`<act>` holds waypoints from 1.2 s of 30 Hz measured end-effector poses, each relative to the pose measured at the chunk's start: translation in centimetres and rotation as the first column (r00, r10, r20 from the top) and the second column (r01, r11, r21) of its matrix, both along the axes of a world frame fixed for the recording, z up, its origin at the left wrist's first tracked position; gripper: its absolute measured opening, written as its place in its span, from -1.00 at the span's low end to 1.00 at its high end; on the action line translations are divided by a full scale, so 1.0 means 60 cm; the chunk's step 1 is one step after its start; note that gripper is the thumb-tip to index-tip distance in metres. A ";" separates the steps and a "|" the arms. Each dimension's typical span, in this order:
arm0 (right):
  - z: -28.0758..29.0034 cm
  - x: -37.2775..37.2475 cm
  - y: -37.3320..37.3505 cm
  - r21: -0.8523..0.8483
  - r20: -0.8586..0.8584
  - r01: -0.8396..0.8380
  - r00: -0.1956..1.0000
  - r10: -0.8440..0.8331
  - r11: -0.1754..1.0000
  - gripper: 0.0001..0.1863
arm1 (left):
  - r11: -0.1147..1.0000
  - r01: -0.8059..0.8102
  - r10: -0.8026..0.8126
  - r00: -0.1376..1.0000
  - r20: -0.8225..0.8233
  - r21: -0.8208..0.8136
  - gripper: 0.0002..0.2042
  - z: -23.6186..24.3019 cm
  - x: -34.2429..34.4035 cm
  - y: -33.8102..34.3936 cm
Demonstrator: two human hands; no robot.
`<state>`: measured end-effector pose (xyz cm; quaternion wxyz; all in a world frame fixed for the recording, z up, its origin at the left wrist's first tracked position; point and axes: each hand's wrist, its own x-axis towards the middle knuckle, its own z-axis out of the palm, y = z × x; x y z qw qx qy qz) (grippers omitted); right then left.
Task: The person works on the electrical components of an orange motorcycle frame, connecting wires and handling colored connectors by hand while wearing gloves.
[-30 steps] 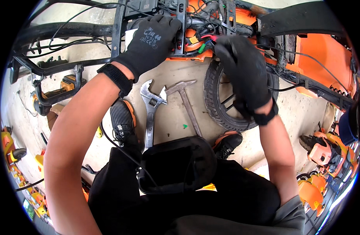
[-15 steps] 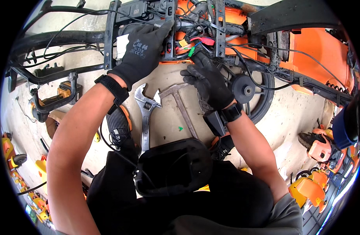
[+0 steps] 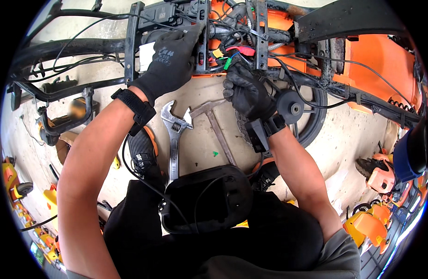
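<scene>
My left hand (image 3: 172, 60), in a black glove, lies against a black metal crossbar (image 3: 202, 37) of the vehicle frame, index finger reaching up it, other fingers curled; what they hold is hidden. My right hand (image 3: 249, 93), also gloved, has curled fingers just under a green connector (image 3: 227, 63) among wires, with a red connector (image 3: 244, 49) and a yellow connector (image 3: 218, 53) close by; its grip is hidden. Below lie an adjustable wrench (image 3: 176, 139) and a hammer (image 3: 215, 128). A white card or label (image 3: 147, 53) is partly behind my left hand.
An orange body panel (image 3: 372, 69) and a wheel (image 3: 311, 125) are at the right. A yellow-black power tool (image 3: 79, 109) lies at the left. A black open case (image 3: 207, 200) sits between my legs. Orange and yellow vehicle parts (image 3: 367, 223) stand along both sides.
My right hand has moved left and down from over the wheel to below the connectors, its fingers curling further. My left hand has shifted slightly left.
</scene>
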<state>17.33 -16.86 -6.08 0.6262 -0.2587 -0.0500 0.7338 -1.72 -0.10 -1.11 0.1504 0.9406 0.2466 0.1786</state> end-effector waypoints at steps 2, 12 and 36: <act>-0.001 -0.001 0.003 0.009 -0.001 -0.003 1.000 0.003 1.000 -0.71 | 0.997 0.007 -0.010 0.999 0.038 0.078 -0.14 -0.005 -0.003 0.002; -0.001 0.007 0.013 0.004 -0.086 -0.043 0.995 0.043 0.999 -0.79 | 1.000 -0.002 0.005 0.987 0.158 -0.021 -0.48 0.056 -0.008 -0.076; 0.072 -0.002 -0.009 -0.163 0.350 -0.026 0.933 0.082 0.986 -0.56 | 1.000 0.006 -0.005 0.986 0.169 -0.006 -0.71 0.016 0.025 -0.066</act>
